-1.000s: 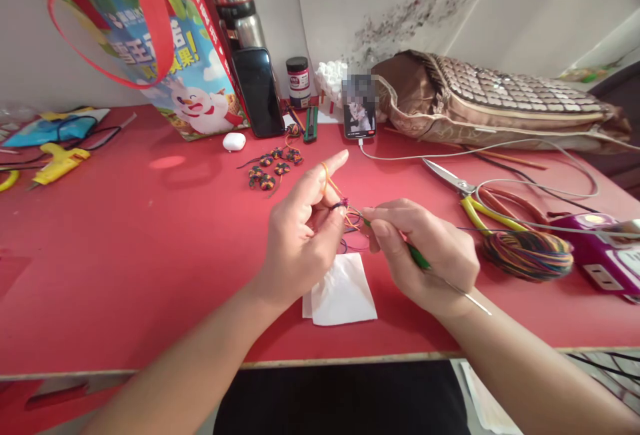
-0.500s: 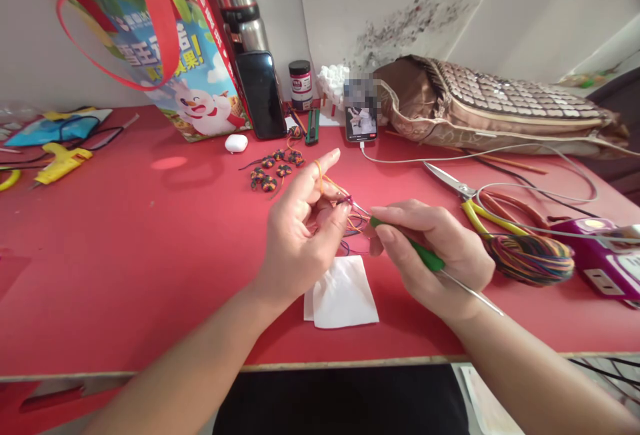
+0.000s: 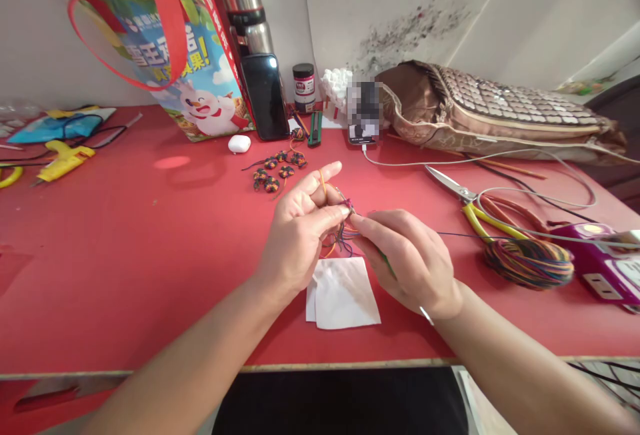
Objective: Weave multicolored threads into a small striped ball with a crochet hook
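Note:
My left hand (image 3: 296, 235) pinches a small multicoloured crochet piece (image 3: 346, 208), with orange yarn looped over its raised forefinger. My right hand (image 3: 405, 258) is closed on a green-handled crochet hook (image 3: 386, 262), whose tip meets the piece and whose metal end sticks out behind the wrist. Loose coloured threads hang between the hands above a folded white tissue (image 3: 345, 293) on the red table (image 3: 150, 248). A thread runs right to a ball of rainbow yarn (image 3: 529, 263).
Several finished small crochet pieces (image 3: 275, 172) lie further back. Scissors (image 3: 463, 194), a purple power strip (image 3: 607, 262), cables, a phone (image 3: 363, 122), a printed bag (image 3: 165, 48), a flask (image 3: 247, 18), a beaded handbag (image 3: 490, 112) and a yellow glue gun (image 3: 63, 158) ring the table.
My right hand has slid forward along the hook toward the left hand, so most of the green handle is now hidden in its grip. The left forefinger has lowered a little.

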The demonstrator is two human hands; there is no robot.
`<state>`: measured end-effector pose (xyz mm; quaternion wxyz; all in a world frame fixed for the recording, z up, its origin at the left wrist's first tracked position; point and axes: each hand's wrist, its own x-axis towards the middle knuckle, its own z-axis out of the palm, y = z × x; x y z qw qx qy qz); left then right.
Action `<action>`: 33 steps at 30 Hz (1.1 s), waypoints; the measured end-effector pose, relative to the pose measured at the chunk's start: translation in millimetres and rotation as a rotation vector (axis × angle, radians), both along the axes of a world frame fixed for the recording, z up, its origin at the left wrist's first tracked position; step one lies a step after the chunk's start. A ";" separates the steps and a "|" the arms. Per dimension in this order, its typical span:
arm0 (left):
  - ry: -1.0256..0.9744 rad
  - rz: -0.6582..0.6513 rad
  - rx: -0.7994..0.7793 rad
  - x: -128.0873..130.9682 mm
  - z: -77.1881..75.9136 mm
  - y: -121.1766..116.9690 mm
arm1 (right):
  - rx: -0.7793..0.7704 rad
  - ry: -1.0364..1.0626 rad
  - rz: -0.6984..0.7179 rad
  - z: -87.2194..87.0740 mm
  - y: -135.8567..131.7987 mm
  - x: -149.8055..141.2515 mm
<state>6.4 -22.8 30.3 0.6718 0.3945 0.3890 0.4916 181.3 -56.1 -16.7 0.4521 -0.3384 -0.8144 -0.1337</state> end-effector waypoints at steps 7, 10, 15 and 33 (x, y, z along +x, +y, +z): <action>0.168 0.030 0.304 3.3 -11.3 -2.6 | 0.092 -0.103 -0.186 -1.6 -1.6 -13.8; 0.246 0.017 0.438 2.0 -14.8 -2.2 | 0.068 -0.079 -0.167 0.8 -4.6 -14.0; 0.326 0.011 0.526 0.1 -14.6 -0.9 | 0.012 0.012 -0.090 2.6 -8.3 -10.2; 0.568 -0.050 0.696 -12.7 -28.1 12.6 | -0.288 0.215 0.100 13.0 -6.9 4.5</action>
